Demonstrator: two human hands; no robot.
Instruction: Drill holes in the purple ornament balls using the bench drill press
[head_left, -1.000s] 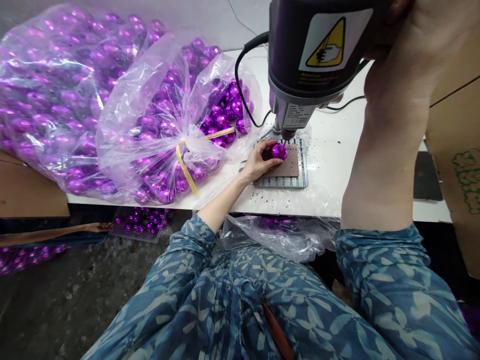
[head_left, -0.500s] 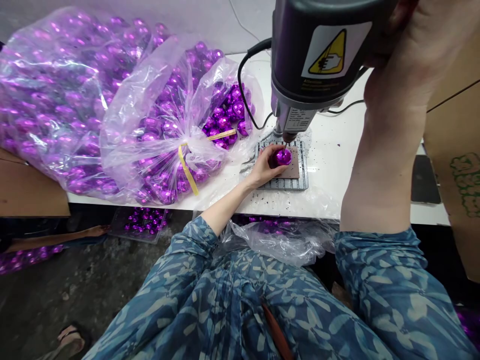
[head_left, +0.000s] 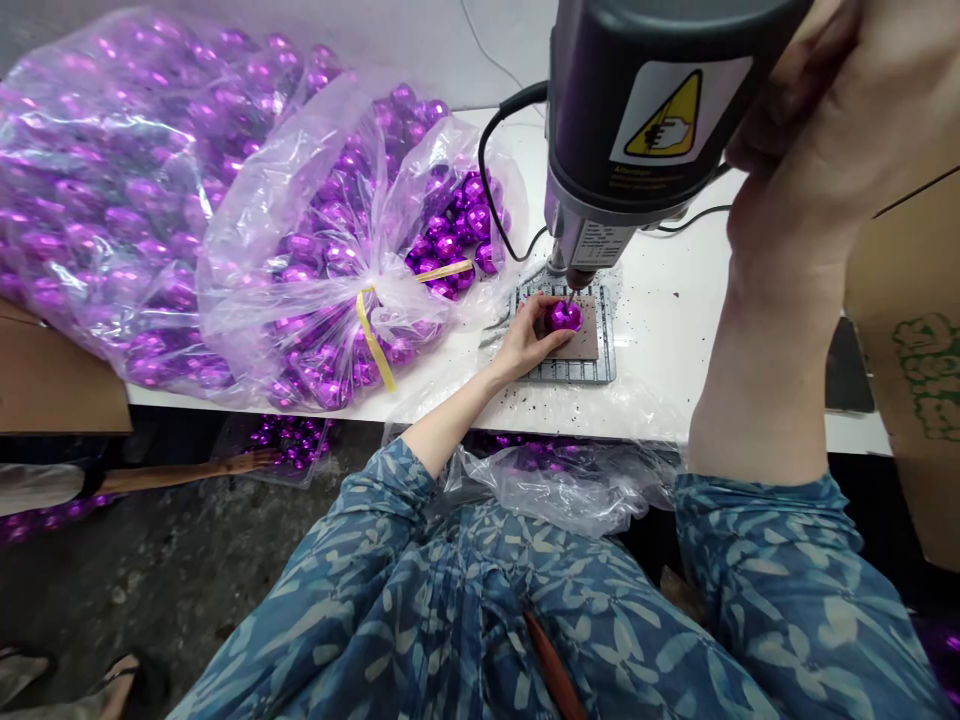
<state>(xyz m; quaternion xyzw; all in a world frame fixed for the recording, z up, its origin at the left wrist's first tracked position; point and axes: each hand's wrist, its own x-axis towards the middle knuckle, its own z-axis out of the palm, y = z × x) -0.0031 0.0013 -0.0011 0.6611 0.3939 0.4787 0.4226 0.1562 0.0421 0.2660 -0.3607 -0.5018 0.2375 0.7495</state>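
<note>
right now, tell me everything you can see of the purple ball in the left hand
The purple ball looks round, with a glossy, metallic-looking surface of flat facets that catch bright highlights. The left hand holds it from its left side, with fingers curled around it and partly covering it. It is over a brown board, directly beneath the drill bit, which appears to meet its top. Its underside is hidden.

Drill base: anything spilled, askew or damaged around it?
Yes: dark specks lie scattered over the white table around the metal base, untidy, likely drilling debris. No damage shows on the visible part of the purple ball.
</note>
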